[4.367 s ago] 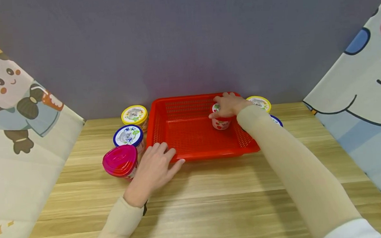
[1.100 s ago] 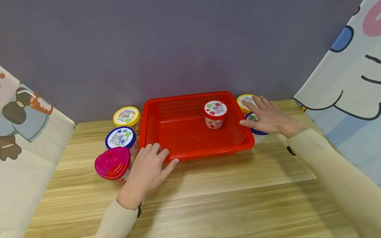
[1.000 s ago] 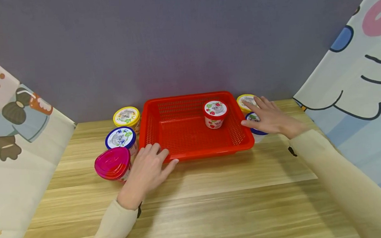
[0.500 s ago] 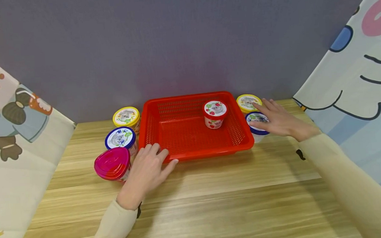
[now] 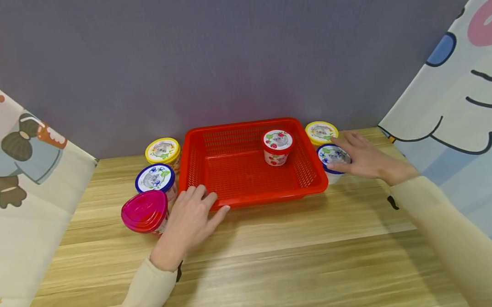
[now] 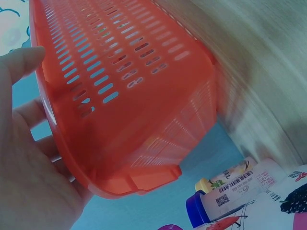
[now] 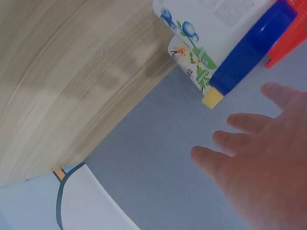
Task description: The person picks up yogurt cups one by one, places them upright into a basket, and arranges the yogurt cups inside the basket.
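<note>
A red plastic basket (image 5: 247, 172) stands against the back wall, its front left rim held by my left hand (image 5: 189, 220), thumb outside and fingers over the edge. In the left wrist view the basket's slotted outer side (image 6: 139, 96) fills much of the frame. A red-lidded ice cream tub (image 5: 278, 146) is upright inside, at the right. My right hand (image 5: 367, 159) hovers beside a blue-lidded tub (image 5: 334, 155), thumb near its lid, fingers spread around the far side. In the right wrist view a gap separates the fingers (image 7: 211, 160) from the blue lid (image 7: 256, 45).
A yellow-lidded tub (image 5: 321, 133) stands behind the right blue one. Left of the basket, another yellow-lidded tub (image 5: 162, 150), a blue-lidded tub (image 5: 155, 178) and a pink-lidded tub (image 5: 145, 212) form a line. A grey wall (image 5: 242, 57) rises behind the wooden table (image 5: 275, 262).
My right hand has let go of the red-lidded tub in the basket and moved right, over and then beside the blue-lidded tub, drawing slightly rightward. The left hand stays on the rim.
</note>
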{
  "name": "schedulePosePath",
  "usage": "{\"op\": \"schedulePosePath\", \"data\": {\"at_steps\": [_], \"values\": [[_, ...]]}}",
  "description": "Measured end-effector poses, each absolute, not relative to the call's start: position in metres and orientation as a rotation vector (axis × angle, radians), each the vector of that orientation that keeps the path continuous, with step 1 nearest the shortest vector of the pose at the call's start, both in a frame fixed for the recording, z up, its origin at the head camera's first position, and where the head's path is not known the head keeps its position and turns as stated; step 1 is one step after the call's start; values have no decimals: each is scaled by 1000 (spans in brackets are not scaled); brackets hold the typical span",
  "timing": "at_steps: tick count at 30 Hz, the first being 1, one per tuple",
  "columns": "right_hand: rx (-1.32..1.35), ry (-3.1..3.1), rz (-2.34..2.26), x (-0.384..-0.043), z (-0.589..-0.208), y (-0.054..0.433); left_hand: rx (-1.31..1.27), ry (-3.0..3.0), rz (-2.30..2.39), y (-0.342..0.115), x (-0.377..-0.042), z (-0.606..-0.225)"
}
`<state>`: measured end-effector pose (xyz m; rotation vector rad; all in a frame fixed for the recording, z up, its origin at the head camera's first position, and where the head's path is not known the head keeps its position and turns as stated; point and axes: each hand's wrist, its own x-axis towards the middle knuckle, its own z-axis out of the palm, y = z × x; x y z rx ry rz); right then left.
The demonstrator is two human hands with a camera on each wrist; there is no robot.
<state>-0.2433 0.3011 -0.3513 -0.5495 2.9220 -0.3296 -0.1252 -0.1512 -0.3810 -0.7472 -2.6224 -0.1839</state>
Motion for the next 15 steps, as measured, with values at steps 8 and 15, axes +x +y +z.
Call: {"op": "schedulePosePath", "data": {"at_steps": [8,15], "values": [[-633,2938,-291,-245,-358,295,-741,-2632,-181,-151,-125,-381],[-636,2944,-336,-243,-359,288,-743,-2635,-182,-151,-125,-381]]}}
